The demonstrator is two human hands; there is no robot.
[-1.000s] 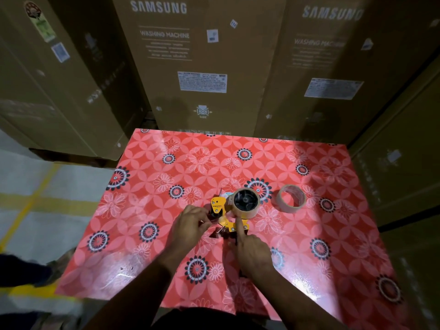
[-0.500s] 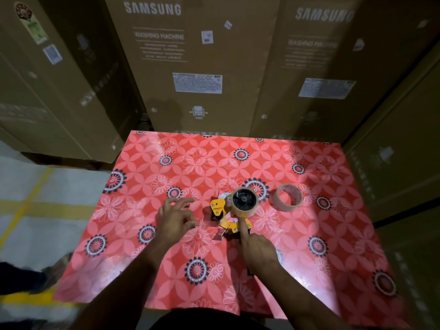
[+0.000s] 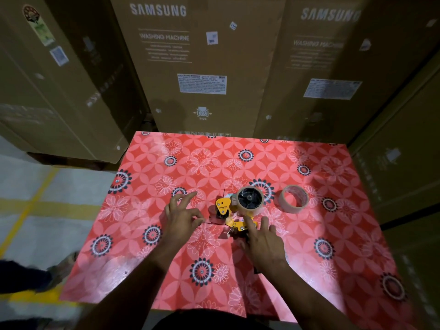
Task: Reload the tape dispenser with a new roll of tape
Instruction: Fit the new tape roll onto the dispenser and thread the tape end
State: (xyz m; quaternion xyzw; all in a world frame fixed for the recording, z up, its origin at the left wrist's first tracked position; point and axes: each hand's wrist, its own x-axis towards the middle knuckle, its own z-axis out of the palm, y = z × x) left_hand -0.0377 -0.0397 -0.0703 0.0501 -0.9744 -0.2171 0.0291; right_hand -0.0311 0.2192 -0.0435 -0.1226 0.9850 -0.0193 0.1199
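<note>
The right hand point(image 3: 264, 244) hides the tape dispenser's point(image 3: 228, 210) handle, forefinger straight against its mounted roll point(image 3: 250, 201); the left hand point(image 3: 181, 216) hovers, fingers spread.

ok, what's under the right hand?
The right hand covers the near end of the yellow tape dispenser; its forefinger reaches the roll mounted there. The handle is hidden, so the grip cannot be told. Red floral tablecloth lies beneath.

I am working at a table point(image 3: 238, 148) that is wearing a glossy red flowered cover; lying on it are my yellow tape dispenser point(image 3: 228, 210), loaded with a tape roll point(image 3: 250, 201), and just to its right a spare roll point(image 3: 295, 198), sitting apart
</note>
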